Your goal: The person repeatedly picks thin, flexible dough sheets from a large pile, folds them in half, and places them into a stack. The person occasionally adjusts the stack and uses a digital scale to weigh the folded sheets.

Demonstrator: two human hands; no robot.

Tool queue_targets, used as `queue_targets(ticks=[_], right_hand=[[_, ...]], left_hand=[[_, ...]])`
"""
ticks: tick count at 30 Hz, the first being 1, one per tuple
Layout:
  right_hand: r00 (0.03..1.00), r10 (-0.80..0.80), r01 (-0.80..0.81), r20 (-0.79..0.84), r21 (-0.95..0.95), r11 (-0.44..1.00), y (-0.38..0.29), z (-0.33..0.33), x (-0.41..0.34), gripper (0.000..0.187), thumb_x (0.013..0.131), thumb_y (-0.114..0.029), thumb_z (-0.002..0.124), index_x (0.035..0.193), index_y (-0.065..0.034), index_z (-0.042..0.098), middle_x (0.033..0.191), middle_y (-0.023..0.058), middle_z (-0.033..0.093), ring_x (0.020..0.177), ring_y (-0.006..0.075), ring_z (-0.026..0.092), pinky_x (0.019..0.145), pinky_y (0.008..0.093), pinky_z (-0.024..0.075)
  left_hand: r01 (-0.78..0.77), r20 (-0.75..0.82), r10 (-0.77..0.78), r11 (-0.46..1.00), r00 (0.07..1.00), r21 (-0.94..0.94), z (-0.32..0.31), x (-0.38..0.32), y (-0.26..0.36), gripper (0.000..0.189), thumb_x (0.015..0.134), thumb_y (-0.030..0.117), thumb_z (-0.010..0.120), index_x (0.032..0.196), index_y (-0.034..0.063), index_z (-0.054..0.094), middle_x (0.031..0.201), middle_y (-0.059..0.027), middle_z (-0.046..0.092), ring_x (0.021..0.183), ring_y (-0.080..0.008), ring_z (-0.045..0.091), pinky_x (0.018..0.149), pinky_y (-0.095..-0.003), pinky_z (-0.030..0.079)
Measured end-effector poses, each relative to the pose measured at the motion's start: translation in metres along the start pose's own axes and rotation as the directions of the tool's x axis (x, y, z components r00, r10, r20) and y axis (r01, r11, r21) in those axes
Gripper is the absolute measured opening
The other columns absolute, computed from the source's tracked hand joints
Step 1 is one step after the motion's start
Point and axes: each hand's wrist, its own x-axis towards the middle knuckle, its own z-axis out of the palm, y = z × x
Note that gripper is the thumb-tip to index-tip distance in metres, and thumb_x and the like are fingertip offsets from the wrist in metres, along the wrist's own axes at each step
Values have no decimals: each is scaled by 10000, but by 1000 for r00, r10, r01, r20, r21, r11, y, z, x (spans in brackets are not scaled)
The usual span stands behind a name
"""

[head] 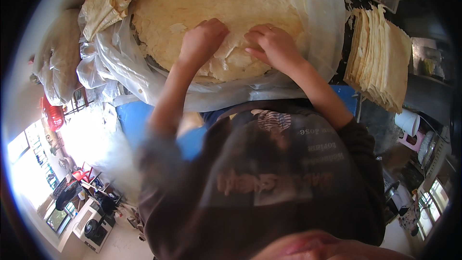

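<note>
A broad round pile of thin, pale flaky sheets [223, 0], apparently dough or flatbread, lies before me on clear plastic sheeting [325, 25]. My left hand [204, 39] rests at the pile's near part with its fingers curled down on the top sheet. To its right, my right hand [272, 43] touches the same sheet, thumb and fingers apart. Between and below the hands the sheet is torn and wrinkled. Whether either hand pinches the sheet is hidden by the fingers. A loose flake [177, 27] lies left of my left hand.
Folded sheets [108, 3] lie on plastic at the upper left. A thick stack of folded sheets [379, 57] stands at the right, beside a dark surface with crumbs. A filled plastic bag [59, 57] is at far left. A white bucket [408, 122] and a person [410, 216] are at far right.
</note>
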Motion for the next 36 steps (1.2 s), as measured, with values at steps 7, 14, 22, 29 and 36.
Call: queue_targets(ticks=[7, 14, 22, 29, 36], right_hand=[[988, 142, -143, 52, 10, 990, 17, 9, 24, 167, 916, -227, 685, 991, -77, 688, 962, 60, 711, 801, 256, 701, 706, 351, 555], [929, 360, -368, 90, 107, 924, 2, -4, 58, 207, 922, -195, 690, 1108, -107, 681, 977, 68, 734, 844, 222, 721, 710, 339, 553], [963, 250, -250, 102, -10, 968, 23, -9, 115, 271, 899, -50, 648, 1151, -110, 726, 984, 61, 740, 839, 167, 695, 732, 283, 531], [925, 347, -379, 157, 310, 872, 73, -61, 164, 238, 938, -124, 660, 1162, -84, 727, 906, 8, 724, 794, 72, 627, 715, 242, 494], [692, 555, -679, 461, 153, 718, 128, -97, 165, 510, 879, -163, 765, 1321, 0, 570, 1091, 71, 676, 940, 128, 624, 851, 278, 497]], left_hand=[[-140, -215, 101, 974, 971, -179, -8, -24, -26, 160, 889, 235, 696, 978, 102, 699, 983, -56, 691, 935, -300, 658, 816, -425, 521], [-87, -368, 145, 982, 919, 170, -8, 19, -36, 70, 850, 188, 648, 866, 124, 671, 831, -2, 658, 859, -231, 644, 800, -371, 485], [-270, -395, 402, 898, 826, 347, -10, -17, 5, 218, 817, 204, 657, 1029, 156, 635, 1022, -19, 602, 984, -205, 585, 836, -350, 480], [-200, -154, 206, 978, 966, 53, 11, -39, 5, 245, 869, 289, 667, 1013, 93, 632, 1012, -52, 606, 1008, -246, 606, 865, -398, 502], [92, 85, -98, 993, 992, 71, -16, -7, -35, 251, 936, 187, 567, 1117, 16, 598, 1187, -150, 600, 1154, -338, 562, 983, -431, 465]])
